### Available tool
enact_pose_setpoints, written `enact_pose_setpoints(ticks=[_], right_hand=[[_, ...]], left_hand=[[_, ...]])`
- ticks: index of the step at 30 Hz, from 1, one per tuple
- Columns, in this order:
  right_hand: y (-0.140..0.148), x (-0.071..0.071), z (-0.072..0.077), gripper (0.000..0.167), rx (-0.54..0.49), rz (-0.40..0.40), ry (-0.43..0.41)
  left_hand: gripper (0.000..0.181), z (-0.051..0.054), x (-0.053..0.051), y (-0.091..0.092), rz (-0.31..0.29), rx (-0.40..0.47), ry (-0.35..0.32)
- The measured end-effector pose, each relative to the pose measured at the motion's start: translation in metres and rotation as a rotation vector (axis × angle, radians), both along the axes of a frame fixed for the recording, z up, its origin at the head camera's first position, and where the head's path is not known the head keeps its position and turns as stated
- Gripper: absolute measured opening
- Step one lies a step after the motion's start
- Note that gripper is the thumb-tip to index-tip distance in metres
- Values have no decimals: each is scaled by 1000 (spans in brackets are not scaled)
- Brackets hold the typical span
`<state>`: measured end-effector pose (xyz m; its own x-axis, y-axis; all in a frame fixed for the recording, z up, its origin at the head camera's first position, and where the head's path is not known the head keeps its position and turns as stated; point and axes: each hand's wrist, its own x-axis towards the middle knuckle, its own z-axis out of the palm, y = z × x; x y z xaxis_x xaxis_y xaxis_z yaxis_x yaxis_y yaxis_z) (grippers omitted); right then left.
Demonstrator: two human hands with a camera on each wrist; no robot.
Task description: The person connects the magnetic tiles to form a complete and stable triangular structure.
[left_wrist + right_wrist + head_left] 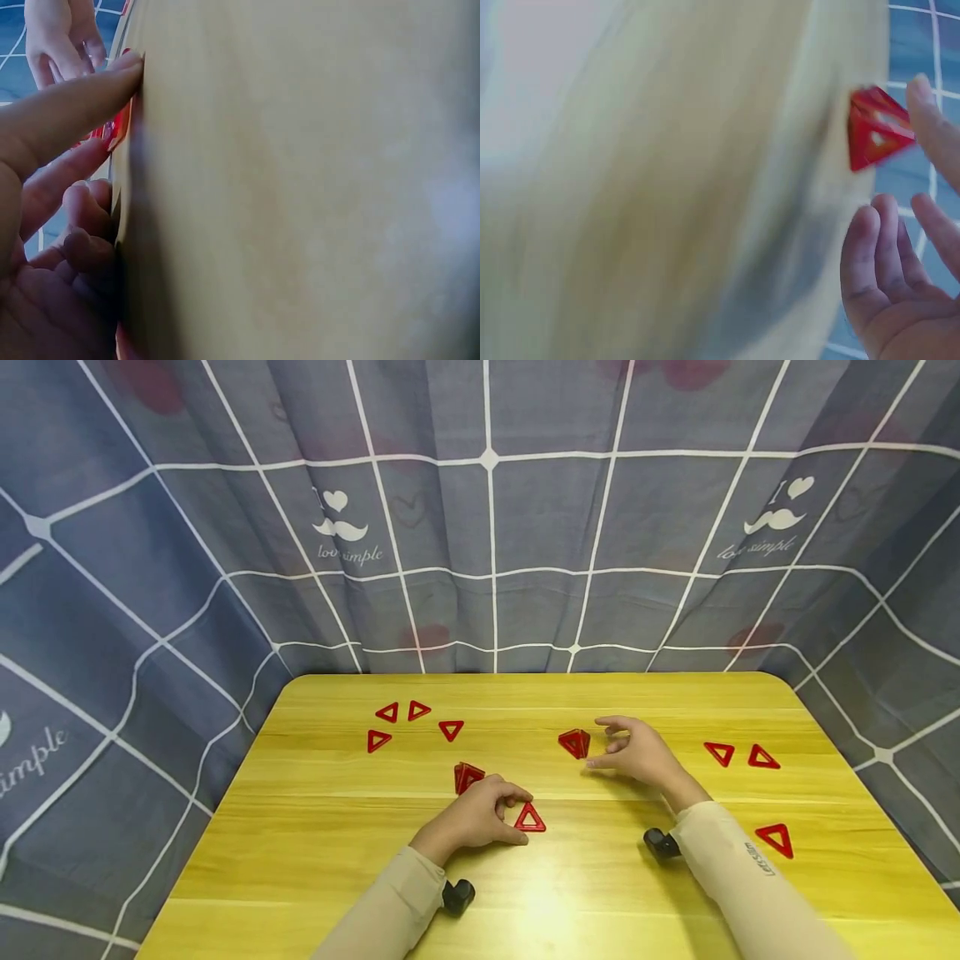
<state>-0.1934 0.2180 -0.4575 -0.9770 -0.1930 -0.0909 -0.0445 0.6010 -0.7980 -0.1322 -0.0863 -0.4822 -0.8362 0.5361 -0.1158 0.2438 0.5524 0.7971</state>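
Observation:
My left hand pinches a flat red triangle frame at the middle of the table, index finger at its tip and thumb by its base. In the left wrist view the thumb hides part of the red piece. Just behind that hand stands a red pyramid of triangle frames, partly covered by the knuckles. Farther back is a second red pyramid. My right hand hovers beside its right side, fingers spread. In the right wrist view a gap shows between the fingers and the pyramid.
Several loose red triangles lie at the back left of the wooden table. Two more triangles lie at the right, with another triangle nearer the front. A grey checked curtain hangs behind the table.

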Motion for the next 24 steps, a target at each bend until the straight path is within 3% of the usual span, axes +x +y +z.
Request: enact_pose_setpoints(ticks=[5, 13, 18, 24], right_hand=[[28, 14, 17, 81, 11, 52, -6], [82, 45, 28, 87, 23, 152, 12], [118, 67, 35, 82, 133, 149, 64], [158, 85, 27, 73, 189, 110, 17]], left_hand=[[49, -2, 0, -1, 8, 4, -2], [47, -1, 0, 2, 0, -6, -2], [47, 2, 1, 6, -17, -39, -9], [42, 2, 1, 2, 3, -36, -7]])
